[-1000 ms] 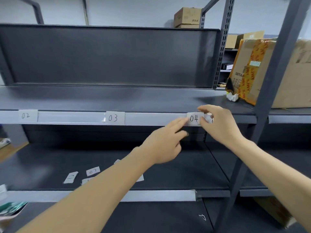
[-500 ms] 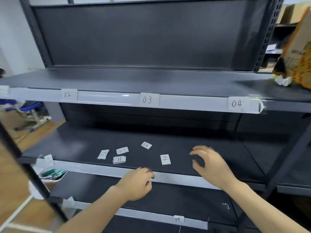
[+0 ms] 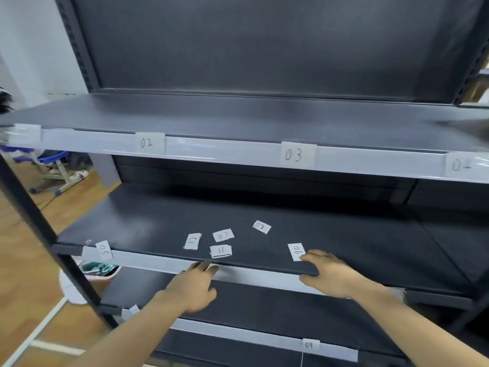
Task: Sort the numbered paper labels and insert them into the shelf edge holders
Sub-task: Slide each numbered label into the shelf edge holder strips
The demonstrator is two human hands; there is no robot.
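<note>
Right hand (image 3: 333, 274), fingers flat and grasping nothing, touches loose label 06 (image 3: 296, 251) at its ten o'clock. Left hand (image 3: 193, 284) hangs relaxed and empty by the middle holder strip (image 3: 158, 263). Already inserted: 02 (image 3: 149, 143), 03 (image 3: 297, 154), 05 (image 3: 104, 250), 09 (image 3: 308, 345) (a fifth is blurred). Left on the shelf: 07 (image 3: 223, 235), 08 (image 3: 262, 227), 11 (image 3: 221, 251), 12 (image 3: 192, 241).

We see soft, even light from above. The dark upper shelf (image 3: 238, 115) casts deep shadow across the back of the bay beyond the hands. Faint glare streaks the clear label holder (image 3: 225, 156) above them. Motion blur smears the left hand (image 3: 193, 287), the right hand (image 3: 333, 274) and the frame's outer edges, where straight lines bow.
</note>
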